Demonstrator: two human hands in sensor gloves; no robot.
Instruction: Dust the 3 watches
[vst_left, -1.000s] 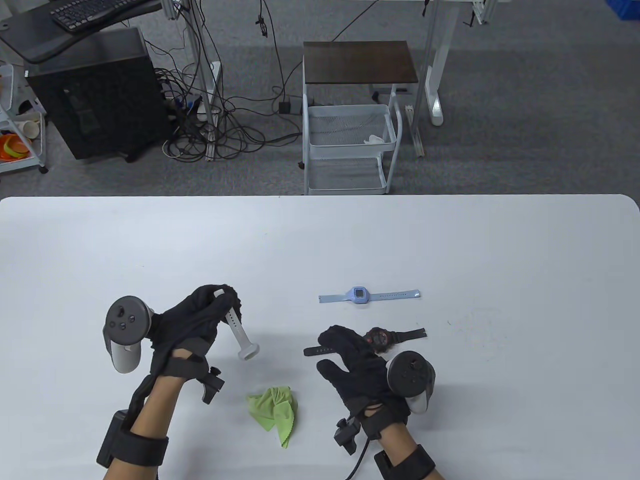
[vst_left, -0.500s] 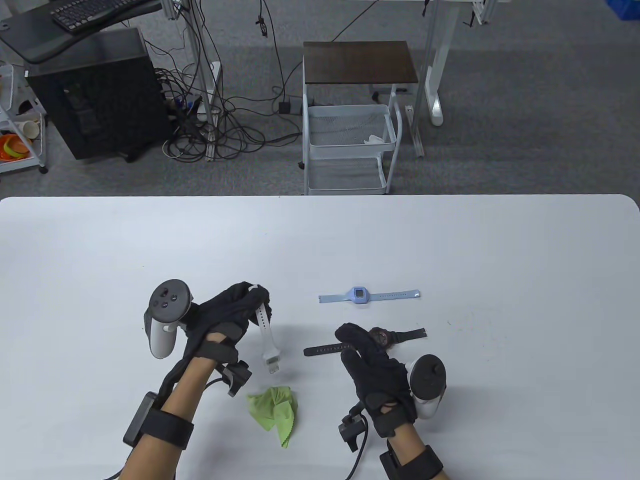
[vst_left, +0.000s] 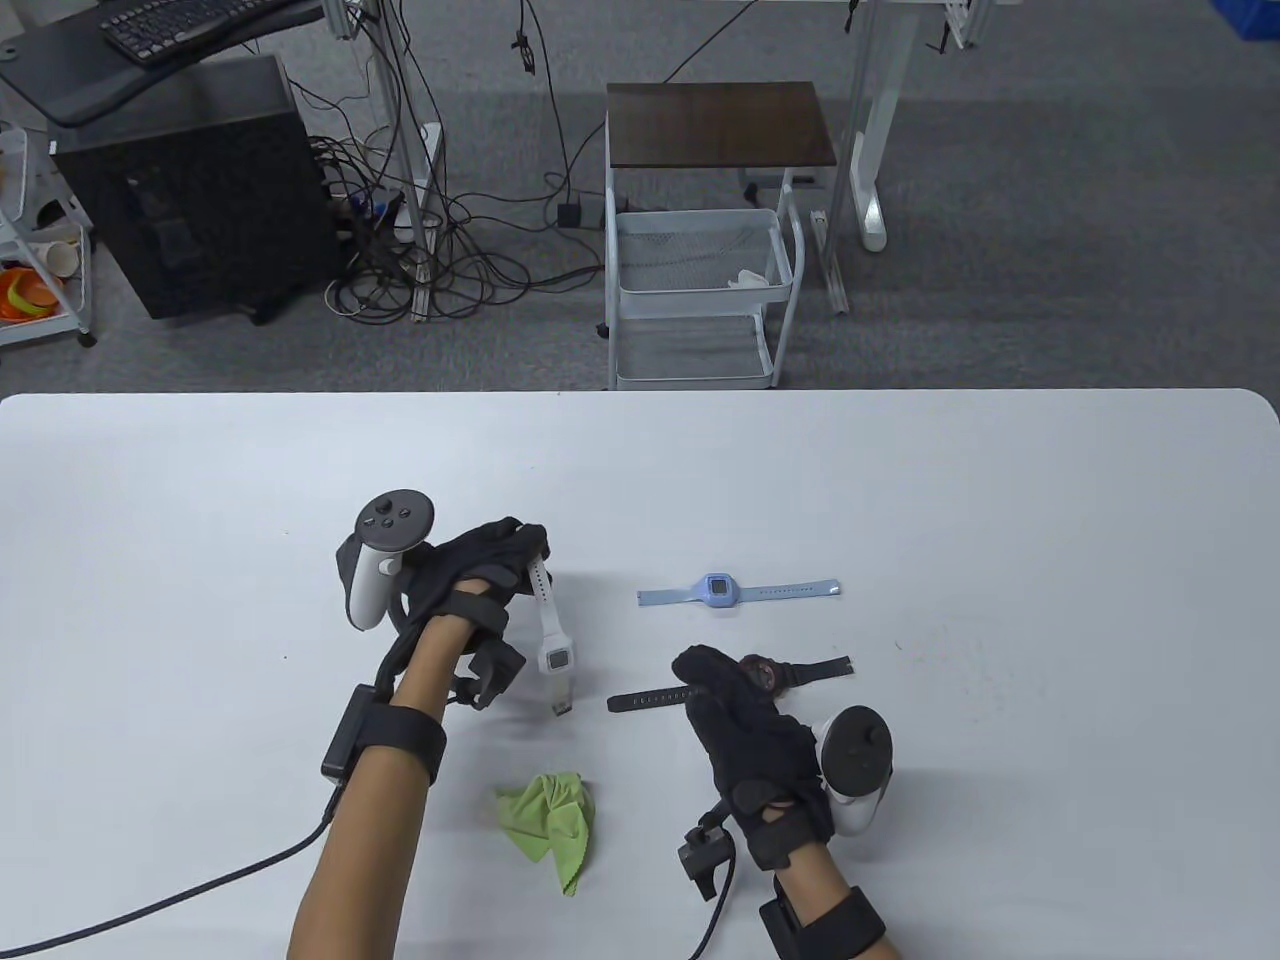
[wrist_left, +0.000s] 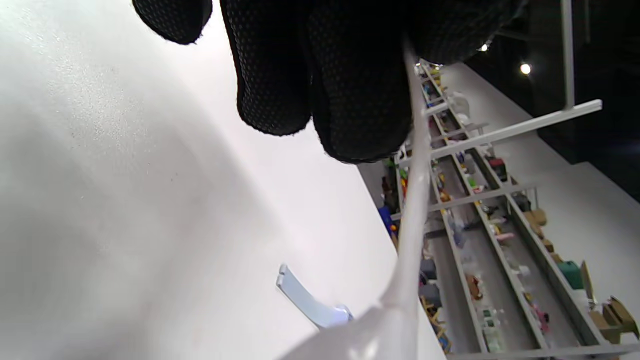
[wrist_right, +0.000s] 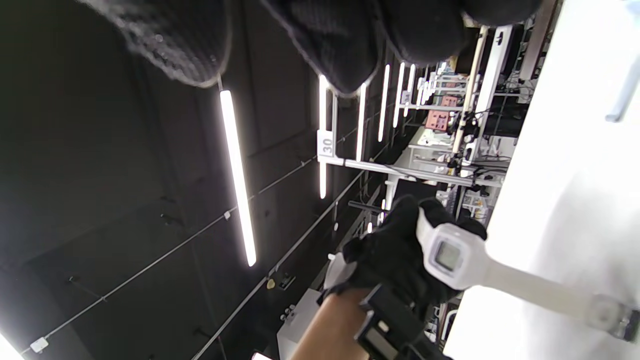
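- The white table (vst_left: 900, 480) fills the near half of the table view; grey carpet lies beyond its far edge.
- A black computer tower (vst_left: 190, 190) stands far left, with tangled cables (vst_left: 430, 260) on the floor beside it and a keyboard (vst_left: 190, 22) on a dark desk above it.
- A white mesh trolley (vst_left: 700, 290) with a dark wooden top stands at far centre.
- In the right wrist view a hanging sign (wrist_right: 326, 145) reads "30" among ceiling strip lights.
- The left hand (vst_left: 480, 575) pinches one strap end of the white digital watch (vst_left: 555, 655), which hangs down over the table, dial facing up.
- The right hand (vst_left: 745, 715) rests near right, its fingers lying on the black watch (vst_left: 790, 672); whether they grip it I cannot tell.
- The blue watch (vst_left: 718, 590) lies flat just beyond the black one.
- The green cloth (vst_left: 550, 815) lies crumpled near centre, between the forearms, untouched.
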